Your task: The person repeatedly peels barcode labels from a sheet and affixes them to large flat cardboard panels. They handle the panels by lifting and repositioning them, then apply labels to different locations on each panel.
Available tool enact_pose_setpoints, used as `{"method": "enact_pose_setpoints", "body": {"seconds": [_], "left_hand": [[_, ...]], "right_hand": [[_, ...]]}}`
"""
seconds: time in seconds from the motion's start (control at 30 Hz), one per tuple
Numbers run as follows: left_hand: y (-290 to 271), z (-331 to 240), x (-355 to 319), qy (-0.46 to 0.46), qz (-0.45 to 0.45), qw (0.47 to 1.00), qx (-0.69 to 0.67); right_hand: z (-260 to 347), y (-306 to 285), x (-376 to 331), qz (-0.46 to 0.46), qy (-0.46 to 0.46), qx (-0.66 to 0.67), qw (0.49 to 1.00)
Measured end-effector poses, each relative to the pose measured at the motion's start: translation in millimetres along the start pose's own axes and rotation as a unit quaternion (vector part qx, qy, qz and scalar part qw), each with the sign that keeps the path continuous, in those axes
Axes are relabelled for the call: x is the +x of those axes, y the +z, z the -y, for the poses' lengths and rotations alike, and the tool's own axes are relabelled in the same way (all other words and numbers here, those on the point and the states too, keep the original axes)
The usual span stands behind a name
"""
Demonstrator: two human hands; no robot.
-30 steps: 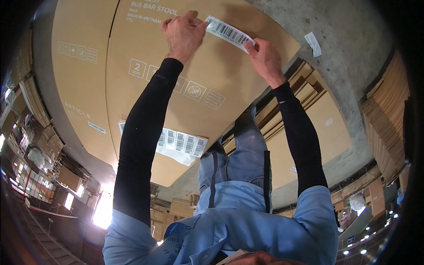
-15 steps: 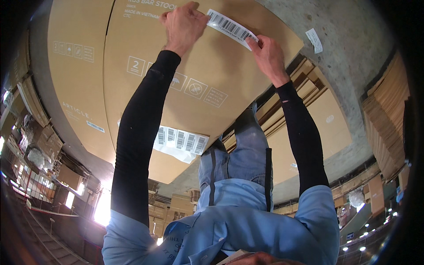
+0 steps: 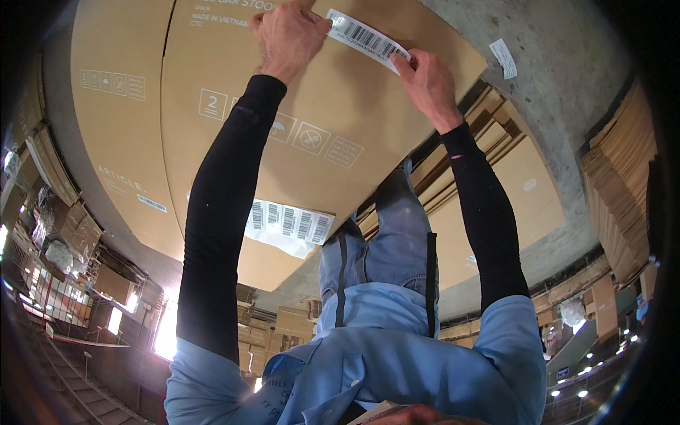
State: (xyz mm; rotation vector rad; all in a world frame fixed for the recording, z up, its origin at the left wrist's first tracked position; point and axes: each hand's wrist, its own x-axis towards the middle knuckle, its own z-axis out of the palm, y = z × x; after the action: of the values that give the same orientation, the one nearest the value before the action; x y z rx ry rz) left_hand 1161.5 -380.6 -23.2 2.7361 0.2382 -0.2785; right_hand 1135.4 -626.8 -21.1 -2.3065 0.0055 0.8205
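A white barcode label (image 3: 366,39) is stretched between my two hands over the upper part of a large brown cardboard box (image 3: 234,159). My left hand (image 3: 289,39) pinches the label's left end, its fingers curled. At the other end, my right hand (image 3: 427,81) grips the label between thumb and fingers. Whether the label touches the box along its whole length I cannot tell. Lower on the box, beside my left forearm, lies a sheet of barcode labels (image 3: 294,223), partly hidden by the sleeve.
A loose white label (image 3: 503,59) lies on the concrete floor (image 3: 542,85) beyond the box's right edge. Flattened cardboard (image 3: 506,198) rests to the right of my legs. Farther right stands a stack of cardboard sheets (image 3: 623,191).
Both hands and the label have shifted slightly up and left in the picture, along with the box. The grip at each end of the label stays the same.
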Motion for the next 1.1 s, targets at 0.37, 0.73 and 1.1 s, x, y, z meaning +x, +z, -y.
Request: {"method": "enact_pose_setpoints", "body": {"seconds": [0.37, 0.73, 1.1], "left_hand": [[-5.8, 24.4, 2.4, 0.007, 0.011, 0.999, 0.048], [-33.4, -10.0, 6.6, -0.110, 0.154, 0.982, 0.009], [-18.1, -5.0, -4.2, -0.007, -0.014, 1.000, -0.007]], "right_hand": [[-4.5, -6.7, 11.0, 0.026, 0.024, -0.008, 0.999], [-11.8, -6.2, 9.2, 0.008, -0.006, -0.041, 0.999], [-17.4, -24.6, 13.0, 0.013, 0.027, -0.172, 0.985]]}}
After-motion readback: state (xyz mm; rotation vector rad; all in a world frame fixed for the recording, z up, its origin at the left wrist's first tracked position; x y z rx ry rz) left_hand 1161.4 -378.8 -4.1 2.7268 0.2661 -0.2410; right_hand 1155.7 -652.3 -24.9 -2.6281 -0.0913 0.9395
